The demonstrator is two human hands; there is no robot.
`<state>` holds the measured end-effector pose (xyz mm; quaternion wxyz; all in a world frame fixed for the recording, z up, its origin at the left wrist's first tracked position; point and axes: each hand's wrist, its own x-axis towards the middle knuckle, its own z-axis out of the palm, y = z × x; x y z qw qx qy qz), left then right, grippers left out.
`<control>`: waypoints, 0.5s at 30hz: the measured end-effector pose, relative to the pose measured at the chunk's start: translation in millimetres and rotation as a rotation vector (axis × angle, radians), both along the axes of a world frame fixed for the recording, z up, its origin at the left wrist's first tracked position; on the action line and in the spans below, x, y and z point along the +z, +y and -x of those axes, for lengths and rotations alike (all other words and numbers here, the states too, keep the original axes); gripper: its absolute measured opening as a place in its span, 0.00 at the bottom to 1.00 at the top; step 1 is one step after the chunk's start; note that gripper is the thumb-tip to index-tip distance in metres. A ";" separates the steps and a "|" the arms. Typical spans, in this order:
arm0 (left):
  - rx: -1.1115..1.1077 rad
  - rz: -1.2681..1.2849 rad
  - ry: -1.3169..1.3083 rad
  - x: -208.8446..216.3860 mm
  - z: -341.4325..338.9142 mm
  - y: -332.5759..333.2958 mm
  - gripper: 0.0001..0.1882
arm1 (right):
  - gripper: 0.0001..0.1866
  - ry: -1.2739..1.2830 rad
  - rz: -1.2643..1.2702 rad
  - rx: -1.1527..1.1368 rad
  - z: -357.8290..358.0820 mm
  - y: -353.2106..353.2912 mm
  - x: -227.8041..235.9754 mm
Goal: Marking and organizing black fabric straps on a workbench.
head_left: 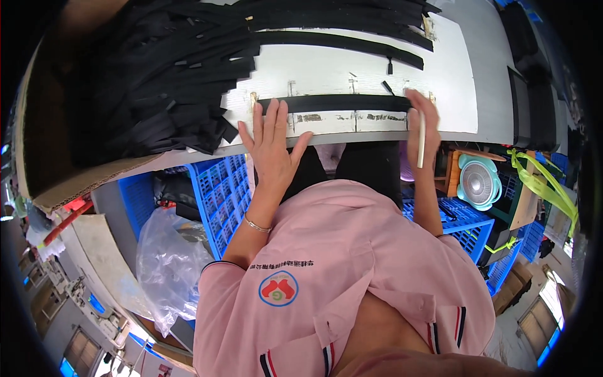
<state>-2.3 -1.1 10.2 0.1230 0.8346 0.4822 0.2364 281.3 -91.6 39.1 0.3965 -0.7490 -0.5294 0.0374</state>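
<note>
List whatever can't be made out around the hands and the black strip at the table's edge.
All in the head view:
Black strip, right end: the right hand obscures exactly where it stops.
Same strip, left part: covered by fingers of the left hand.
Pale stick: too small to tell what it is.
Pile of black strips: upper ones hide those beneath.
</note>
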 end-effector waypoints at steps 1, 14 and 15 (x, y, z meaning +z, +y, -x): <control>0.004 0.007 -0.004 -0.4 0.0 -0.2 0.38 | 0.17 0.146 0.038 0.046 14.4 12.0 9.2; 0.010 0.022 -0.065 0.0 -2.4 -0.1 0.38 | 0.10 0.596 0.075 0.374 113.7 102.2 -19.7; 0.009 0.015 -0.072 -0.8 -1.6 -0.4 0.38 | 0.10 0.594 0.082 0.379 114.9 103.1 -19.6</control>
